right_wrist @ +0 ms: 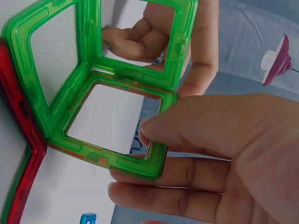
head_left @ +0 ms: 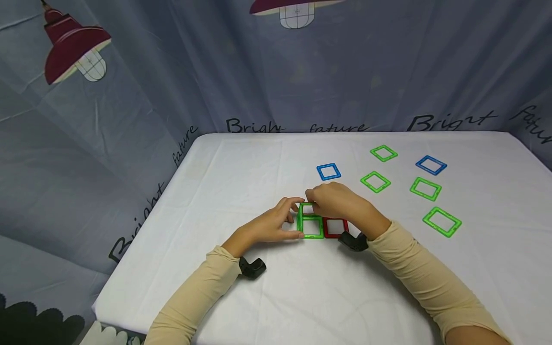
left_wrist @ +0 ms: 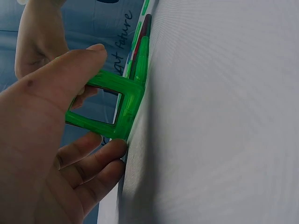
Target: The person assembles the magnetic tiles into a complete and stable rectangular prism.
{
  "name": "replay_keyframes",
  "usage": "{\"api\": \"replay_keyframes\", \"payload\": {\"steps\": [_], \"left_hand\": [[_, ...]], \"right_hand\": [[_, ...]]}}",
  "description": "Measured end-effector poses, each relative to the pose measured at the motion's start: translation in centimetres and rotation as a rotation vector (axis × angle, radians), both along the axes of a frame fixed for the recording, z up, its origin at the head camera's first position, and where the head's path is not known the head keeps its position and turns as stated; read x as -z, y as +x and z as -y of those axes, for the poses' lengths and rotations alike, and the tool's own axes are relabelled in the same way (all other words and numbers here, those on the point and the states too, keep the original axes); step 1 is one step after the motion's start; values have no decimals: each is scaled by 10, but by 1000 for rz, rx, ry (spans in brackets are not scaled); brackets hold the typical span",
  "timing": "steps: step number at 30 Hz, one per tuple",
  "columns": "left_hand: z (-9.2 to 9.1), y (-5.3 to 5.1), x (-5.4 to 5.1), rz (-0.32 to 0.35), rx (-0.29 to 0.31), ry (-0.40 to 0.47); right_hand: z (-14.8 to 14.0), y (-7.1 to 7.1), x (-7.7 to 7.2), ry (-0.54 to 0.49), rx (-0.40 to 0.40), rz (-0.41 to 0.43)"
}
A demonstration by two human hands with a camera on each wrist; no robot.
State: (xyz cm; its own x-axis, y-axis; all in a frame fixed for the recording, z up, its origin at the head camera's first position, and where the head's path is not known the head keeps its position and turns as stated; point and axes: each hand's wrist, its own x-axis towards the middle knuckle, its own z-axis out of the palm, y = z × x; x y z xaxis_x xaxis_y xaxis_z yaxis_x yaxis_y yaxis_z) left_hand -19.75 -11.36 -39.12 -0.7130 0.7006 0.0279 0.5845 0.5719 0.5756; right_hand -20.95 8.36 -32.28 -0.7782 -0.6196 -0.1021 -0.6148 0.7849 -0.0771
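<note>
My left hand (head_left: 272, 224) grips an upright green square frame (left_wrist: 128, 105) by opposite edges, thumb on the near edge and fingers at the far edge. Joined at its base is a flat green frame (right_wrist: 29, 88). Along the back of that one stands another green frame (right_wrist: 93, 156), which my right hand (head_left: 334, 197) pinches between thumb and fingers in the right wrist view. Reddish edges show through this back frame. A flat red frame (head_left: 336, 236) adjoins the flat green one on the right, partly covered by the right wrist's camera in the head view.
On the white table (head_left: 250, 167), a blue frame (head_left: 319, 171) lies behind the hands. Another blue frame (head_left: 440, 170) and several green frames, including one at the right (head_left: 454, 229), are spread toward the back right. A grey printed curtain (head_left: 172, 72) hangs behind the table.
</note>
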Motion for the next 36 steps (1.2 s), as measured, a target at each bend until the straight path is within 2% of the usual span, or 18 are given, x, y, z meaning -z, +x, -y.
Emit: {"api": "replay_keyframes", "payload": {"steps": [7,14,19,27,33,36], "left_hand": [[-1,1,-3,11,-2,17],[0,1,-3,20,-9,13],[0,1,-2,28,-12,10],[0,1,-2,30,-19,-2],[0,2,-2,31,-23,1],[-1,1,-1,34,-21,7]], "right_hand": [[-2,-2,-3,6,21,88],[-5,-5,-3,-8,10,109],[-8,-9,-4,-11,42,160],[-19,-24,1,-61,81,246],[-28,-38,11,-150,78,231],[-31,-44,15,-170,121,217]]}}
